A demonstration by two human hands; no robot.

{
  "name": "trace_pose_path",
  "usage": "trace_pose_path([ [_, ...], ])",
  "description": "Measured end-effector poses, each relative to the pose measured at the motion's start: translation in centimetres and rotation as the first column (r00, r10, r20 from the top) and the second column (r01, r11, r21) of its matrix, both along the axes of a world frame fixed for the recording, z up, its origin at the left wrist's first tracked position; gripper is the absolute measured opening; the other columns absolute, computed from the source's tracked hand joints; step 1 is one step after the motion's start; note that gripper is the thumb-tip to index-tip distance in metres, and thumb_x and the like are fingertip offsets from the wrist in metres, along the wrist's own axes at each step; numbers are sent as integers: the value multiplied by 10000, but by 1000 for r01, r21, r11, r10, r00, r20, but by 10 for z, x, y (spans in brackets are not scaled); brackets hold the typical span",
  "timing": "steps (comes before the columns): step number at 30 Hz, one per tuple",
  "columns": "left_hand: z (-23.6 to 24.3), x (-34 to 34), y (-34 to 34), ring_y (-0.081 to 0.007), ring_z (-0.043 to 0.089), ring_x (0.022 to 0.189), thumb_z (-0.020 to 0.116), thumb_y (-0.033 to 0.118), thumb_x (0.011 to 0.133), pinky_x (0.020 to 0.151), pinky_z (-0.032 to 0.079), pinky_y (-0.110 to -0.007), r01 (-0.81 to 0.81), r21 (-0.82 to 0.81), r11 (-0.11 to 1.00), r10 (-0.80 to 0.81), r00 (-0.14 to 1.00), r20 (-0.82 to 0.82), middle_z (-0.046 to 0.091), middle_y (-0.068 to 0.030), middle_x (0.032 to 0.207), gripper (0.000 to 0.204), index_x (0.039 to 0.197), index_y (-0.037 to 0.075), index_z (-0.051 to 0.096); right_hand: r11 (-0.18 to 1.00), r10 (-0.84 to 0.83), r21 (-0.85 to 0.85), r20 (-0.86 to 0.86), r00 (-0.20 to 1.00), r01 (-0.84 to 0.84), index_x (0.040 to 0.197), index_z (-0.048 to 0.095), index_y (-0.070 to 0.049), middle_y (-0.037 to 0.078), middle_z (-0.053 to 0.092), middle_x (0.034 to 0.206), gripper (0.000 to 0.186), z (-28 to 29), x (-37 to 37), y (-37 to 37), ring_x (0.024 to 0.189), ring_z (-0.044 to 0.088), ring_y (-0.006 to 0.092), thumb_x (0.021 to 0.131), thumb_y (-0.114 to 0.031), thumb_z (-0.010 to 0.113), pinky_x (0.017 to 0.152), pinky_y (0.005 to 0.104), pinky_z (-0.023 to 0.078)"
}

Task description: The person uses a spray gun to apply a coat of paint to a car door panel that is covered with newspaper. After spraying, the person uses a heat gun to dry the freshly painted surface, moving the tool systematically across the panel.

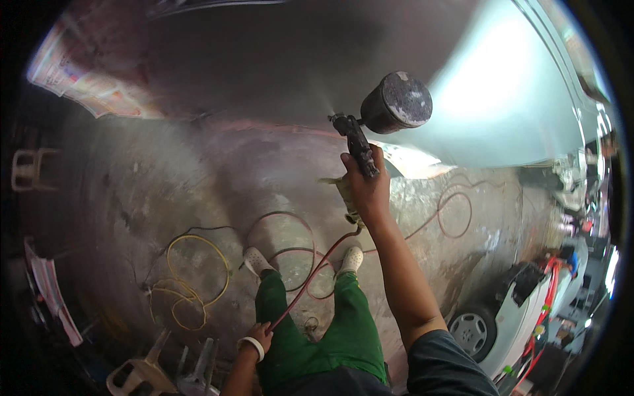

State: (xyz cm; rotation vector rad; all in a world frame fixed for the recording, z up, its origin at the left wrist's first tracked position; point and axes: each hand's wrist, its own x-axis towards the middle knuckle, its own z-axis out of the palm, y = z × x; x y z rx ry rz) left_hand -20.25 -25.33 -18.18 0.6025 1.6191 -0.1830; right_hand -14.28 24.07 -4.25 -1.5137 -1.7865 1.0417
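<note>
Hose (305, 285), red, runs from left hand (261, 335) up to the gun. Left hand is low beside the thigh, pale band (253, 347) on its wrist, fingers curled round the hose; can't tell how tightly. Green trousers (356, 323) right next to it, pale clogs (353, 259) below, standing apart on the floor.

Right arm reaches forward. Right hand (370, 193) has fingers wrapped round the handle of a dark spray gun (356, 142); trigger finger hard to make out. Gun sits right of centre, nozzle toward the panel, faint mist in front of it. Round cup (397, 102) on the gun's right side, speckled end. Greenish cloth (349, 201) hangs just under the grip.

Floor (165, 158): bare, stained, worn. More red hose loops around the feet and off to the right. Yellow hose (229, 280) coiled on the left.

Beyond the gun: large panel (264, 66), dark on the left, bright glare on the right. Printed paper (92, 86) along its lower left edge.

Farther out, right: white car (505, 323), front wheel (472, 332) showing. Far left: pale plastic chair (30, 169), blurred.
</note>
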Motion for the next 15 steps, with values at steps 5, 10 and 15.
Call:
trace_pose_path([
  [5,1,68,44,-362,486,1343,535,233,1023,1134,401,-458,64,-5,998,-64,998,3,459,-197,1493,486,1477,72,464,988,-138,-69,-10,990,137,1189,570,-87,206,699,862,348,-5,172,37,790,693,380,905,-216,725,710,435,506],
  [10,23,146,113,-351,542,1295,549,213,1020,1095,437,-448,166,-20,986,-167,986,-22,525,-185,1450,479,1469,61,475,970,-241,36,-6,970,241,1167,568,-44,191,685,853,353,-21,333,77,725,641,296,914,-225,735,711,389,506],
  [15,18,218,153,-340,585,1248,558,233,1014,1059,461,-437,185,8,983,-185,982,-29,590,-187,1383,473,1450,57,500,938,-344,-8,-148,927,347,1153,578,-26,17,626,865,266,-42,473,118,765,533,107,959,-156,704,683,295,465],
])
